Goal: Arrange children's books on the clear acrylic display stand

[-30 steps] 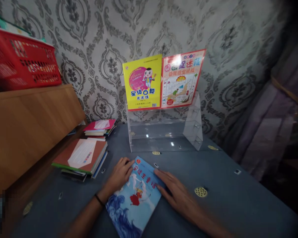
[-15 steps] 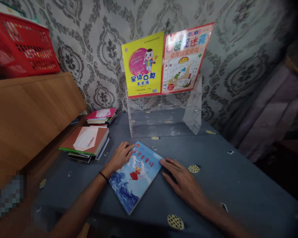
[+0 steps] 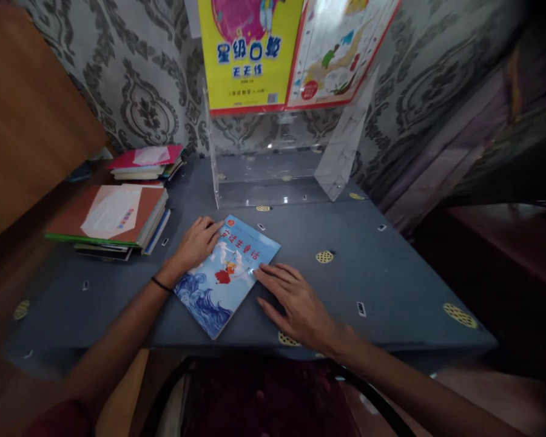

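Note:
A blue storybook point(image 3: 230, 291) with red lettering and painted waves on its cover lies closed and slanted on the table. My left hand point(image 3: 199, 241), with a black band at the wrist, rests along the book's upper left edge, its fingers lightly bent and touching the cover. At the right edge, my right hand point(image 3: 293, 300) is flat with its fingers stretched out. Its fingertips lie on the cover, while the thumb is apart on the tablecloth. Neither hand is closed around the book.
A clear acrylic rack point(image 3: 337, 161) stands at the back, holding a yellow workbook point(image 3: 250, 67) and a red-bordered book point(image 3: 332, 67) on top. Book stacks with a brown cover point(image 3: 77, 212) and a pink cover point(image 3: 122, 159) sit left. A patterned cloth covers the table point(image 3: 391, 291).
The view has tilted downward, so the rack and stacks sit higher in the picture. My right hand's fingers have moved farther onto the book's cover. The left hand stays at the left edge.

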Available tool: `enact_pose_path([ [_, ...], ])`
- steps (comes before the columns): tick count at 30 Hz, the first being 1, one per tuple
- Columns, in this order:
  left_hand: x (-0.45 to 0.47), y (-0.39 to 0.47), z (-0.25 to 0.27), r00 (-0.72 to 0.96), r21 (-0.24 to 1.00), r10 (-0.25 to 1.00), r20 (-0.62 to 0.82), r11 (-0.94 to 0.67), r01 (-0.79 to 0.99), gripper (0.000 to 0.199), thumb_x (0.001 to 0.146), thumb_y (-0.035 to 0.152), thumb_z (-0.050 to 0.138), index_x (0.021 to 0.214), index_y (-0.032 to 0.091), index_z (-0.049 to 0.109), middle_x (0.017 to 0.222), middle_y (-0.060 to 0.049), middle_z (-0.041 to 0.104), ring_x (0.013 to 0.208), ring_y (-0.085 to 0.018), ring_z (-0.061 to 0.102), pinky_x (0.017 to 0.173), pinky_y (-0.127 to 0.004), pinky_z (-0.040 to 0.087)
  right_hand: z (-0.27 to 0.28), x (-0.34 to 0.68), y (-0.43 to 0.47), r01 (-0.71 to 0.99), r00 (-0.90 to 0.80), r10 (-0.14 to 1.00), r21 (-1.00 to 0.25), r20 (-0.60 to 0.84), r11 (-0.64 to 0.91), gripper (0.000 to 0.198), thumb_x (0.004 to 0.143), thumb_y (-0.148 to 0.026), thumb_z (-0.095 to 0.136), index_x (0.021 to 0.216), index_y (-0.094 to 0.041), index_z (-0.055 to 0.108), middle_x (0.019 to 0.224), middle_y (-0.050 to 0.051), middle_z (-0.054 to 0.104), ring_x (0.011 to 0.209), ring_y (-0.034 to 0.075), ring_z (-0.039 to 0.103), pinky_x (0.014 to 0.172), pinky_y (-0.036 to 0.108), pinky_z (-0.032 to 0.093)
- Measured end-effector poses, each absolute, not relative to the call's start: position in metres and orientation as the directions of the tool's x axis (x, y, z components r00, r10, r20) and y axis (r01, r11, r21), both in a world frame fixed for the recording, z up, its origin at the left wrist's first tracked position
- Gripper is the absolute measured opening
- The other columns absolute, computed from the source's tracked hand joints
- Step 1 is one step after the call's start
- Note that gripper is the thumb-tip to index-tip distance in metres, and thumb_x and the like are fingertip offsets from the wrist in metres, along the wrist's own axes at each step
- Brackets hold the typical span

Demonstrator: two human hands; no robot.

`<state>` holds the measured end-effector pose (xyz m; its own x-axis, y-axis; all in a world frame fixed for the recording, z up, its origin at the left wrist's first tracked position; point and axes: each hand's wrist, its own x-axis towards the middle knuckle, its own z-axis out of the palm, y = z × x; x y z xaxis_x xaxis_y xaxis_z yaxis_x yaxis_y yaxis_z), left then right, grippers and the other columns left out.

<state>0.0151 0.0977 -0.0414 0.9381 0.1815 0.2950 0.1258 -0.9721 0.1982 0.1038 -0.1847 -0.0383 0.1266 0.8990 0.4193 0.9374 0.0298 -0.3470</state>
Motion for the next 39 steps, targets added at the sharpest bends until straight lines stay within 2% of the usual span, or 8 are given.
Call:
enact_pose_path([
  [7,0.014,0.095,-0.04,0.942,0.172,0.205,0.267,-0.972,0.163,0.04,0.101,0.027,0.039,0.133,0.016,0.06,0.115,-0.011,0.059,0.105,-0.024,0.051,0.098,-0.039,0.044,-0.04,0.05,-0.181,0.874,-0.026,0.908,-0.431,0.417,0.223,0.043,0.098,-0.023,0.052,0.14,-0.014,0.053,0.126,0.014,0.071,0.128,0.026,0.059,0.11,0.049,0.045],
  [12,0.013,0.094,-0.039,0.941,0.12,0.194,0.277,-0.979,0.166,0.038,0.102,0.027,0.038,0.132,0.018,0.061,0.113,-0.01,0.061,0.102,-0.023,0.053,0.094,-0.037,0.046,-0.042,0.029,-0.173,0.844,-0.103,0.875,-0.425,0.472,0.328,0.038,0.099,-0.021,0.052,0.135,-0.011,0.056,0.122,0.014,0.073,0.126,0.025,0.06,0.109,0.046,0.045],
  [19,0.011,0.092,-0.035,0.945,0.074,0.16,0.286,-0.987,0.144,0.038,0.102,0.026,0.038,0.131,0.016,0.061,0.111,-0.011,0.062,0.102,-0.023,0.055,0.093,-0.037,0.048,-0.033,0.047,-0.173,0.837,-0.154,0.916,-0.445,0.37,0.32,0.029,0.101,-0.019,0.048,0.127,-0.016,0.061,0.123,0.007,0.073,0.126,0.018,0.059,0.11,0.04,0.043],
  [25,0.008,0.083,-0.024,0.952,0.024,0.236,0.196,-0.972,0.236,0.04,0.102,0.029,0.037,0.132,0.014,0.059,0.113,-0.014,0.062,0.105,-0.027,0.056,0.089,-0.039,0.048,-0.033,0.093,-0.174,0.885,-0.063,0.933,-0.412,0.355,0.216,0.031,0.1,-0.017,0.05,0.129,-0.017,0.061,0.122,0.011,0.073,0.126,0.022,0.059,0.107,0.045,0.045],
  [29,0.009,0.085,-0.016,0.943,0.158,0.315,0.111,-0.942,0.296,0.038,0.097,0.041,0.047,0.121,0.015,0.061,0.104,-0.01,0.063,0.097,-0.025,0.059,0.086,-0.036,0.047,-0.037,0.122,-0.171,0.885,0.07,0.929,-0.453,0.363,0.111,0.032,0.097,-0.014,0.052,0.127,-0.015,0.064,0.123,0.014,0.071,0.123,0.025,0.061,0.102,0.046,0.05],
  [33,0.017,0.099,-0.009,0.906,0.346,0.421,-0.047,-0.844,0.41,0.036,0.087,0.052,0.057,0.096,0.018,0.061,0.085,-0.003,0.064,0.079,-0.021,0.061,0.069,-0.03,0.043,-0.04,0.129,-0.169,0.85,0.139,0.909,-0.518,0.393,0.094,0.032,0.097,-0.014,0.051,0.125,-0.018,0.066,0.122,0.012,0.071,0.124,0.023,0.061,0.1,0.043,0.054],
  [36,0.023,0.106,-0.006,0.859,0.421,0.491,-0.147,-0.755,0.503,0.029,0.082,0.048,0.06,0.081,0.02,0.057,0.07,0.001,0.06,0.066,-0.018,0.056,0.059,-0.028,0.038,-0.041,0.128,-0.17,0.844,0.138,0.909,-0.526,0.394,0.1,0.033,0.098,-0.014,0.05,0.127,-0.019,0.065,0.121,0.011,0.071,0.125,0.022,0.061,0.102,0.042,0.054],
  [39,0.023,0.104,-0.005,0.874,0.46,0.464,-0.145,-0.751,0.474,0.024,0.083,0.042,0.056,0.074,0.021,0.054,0.068,0.001,0.059,0.065,-0.017,0.056,0.06,-0.028,0.04,-0.043,0.13,-0.171,0.86,0.133,0.916,-0.503,0.379,0.083,0.033,0.099,-0.017,0.051,0.128,-0.018,0.065,0.127,0.012,0.069,0.126,0.022,0.06,0.104,0.04,0.053],
])
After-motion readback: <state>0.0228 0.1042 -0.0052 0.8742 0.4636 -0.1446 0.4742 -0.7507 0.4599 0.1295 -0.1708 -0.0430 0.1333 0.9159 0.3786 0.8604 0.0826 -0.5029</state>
